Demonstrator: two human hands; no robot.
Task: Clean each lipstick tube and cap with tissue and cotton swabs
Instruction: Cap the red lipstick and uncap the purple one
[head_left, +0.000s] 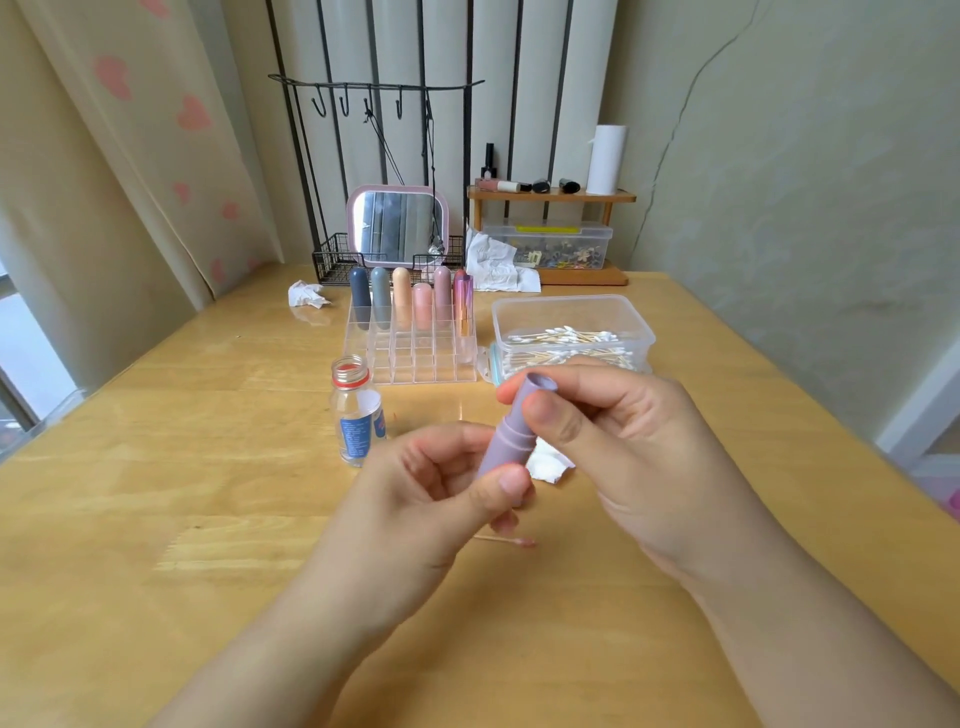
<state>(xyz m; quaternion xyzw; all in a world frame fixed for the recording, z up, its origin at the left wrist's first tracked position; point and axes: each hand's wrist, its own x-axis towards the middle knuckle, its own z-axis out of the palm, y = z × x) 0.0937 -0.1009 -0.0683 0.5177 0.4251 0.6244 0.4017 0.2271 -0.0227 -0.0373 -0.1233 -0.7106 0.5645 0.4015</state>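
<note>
Lilac plastic lipstick tube: we are gripping it uncapped, left hand low, right hand high, probably needing a swab next.

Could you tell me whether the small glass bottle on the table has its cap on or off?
Off. The small glass bottle stands upright left of the hands, its threaded neck bare and its mouth open; no cap for it is visible on the table.

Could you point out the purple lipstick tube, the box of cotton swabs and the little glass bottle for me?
purple lipstick tube (511, 441): head view, ridged middle of its body.
box of cotton swabs (571, 312): head view, clear near wall.
glass bottle (357, 421): head view, labelled side.
</note>
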